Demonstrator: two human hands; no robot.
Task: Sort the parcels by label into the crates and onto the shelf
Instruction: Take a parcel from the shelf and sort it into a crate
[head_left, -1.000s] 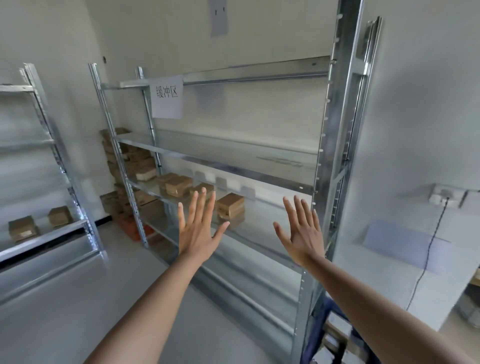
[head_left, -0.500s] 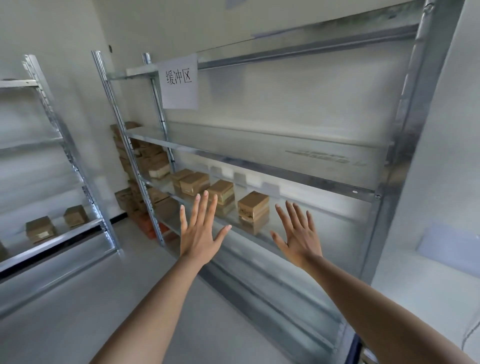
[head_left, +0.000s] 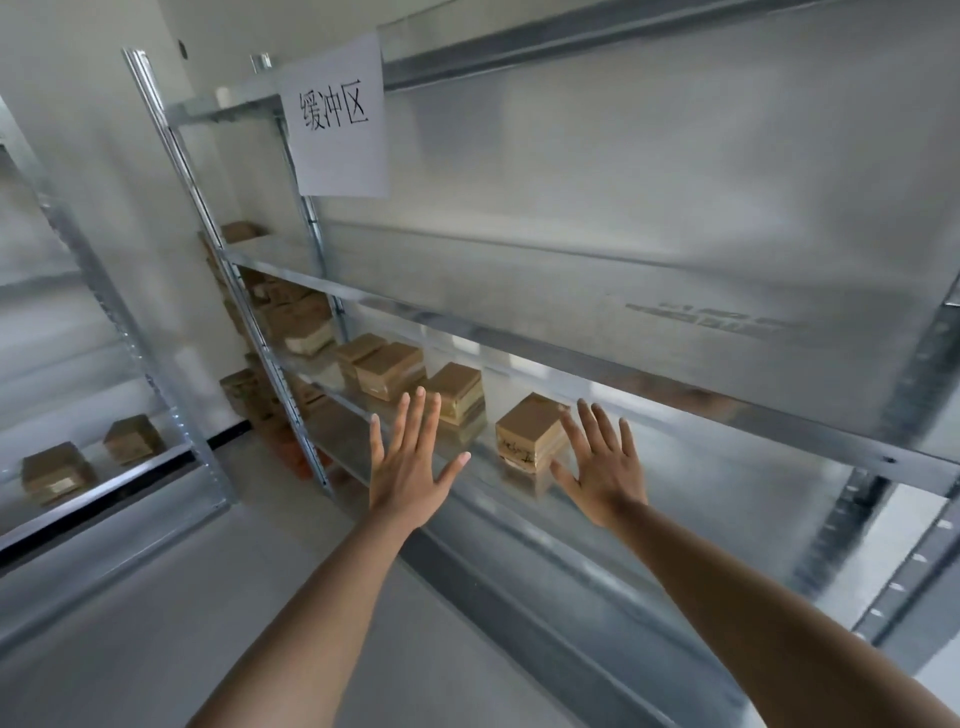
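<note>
Fingers (head_left: 415, 415) of left hand (head_left: 410, 478): straight, spread apart, back of hand to camera, arm outstretched; holding nothing. Right hand (head_left: 605, 475): same pose, fingers fanned, empty. Nearest parcel (head_left: 530, 434): brown box on the metal shelf (head_left: 675, 405), just beyond and between both hands' fingertips, beside the right index finger. More parcels (head_left: 389, 369): same shelf level, past the left fingertips, trailing leftward. Paper sign (head_left: 337, 114): taped high above the left fingers.

Paper sign (head_left: 336, 117) with handwritten characters hangs from top rail; grey floor (head_left: 156, 623); white wall (head_left: 93, 130).
</note>
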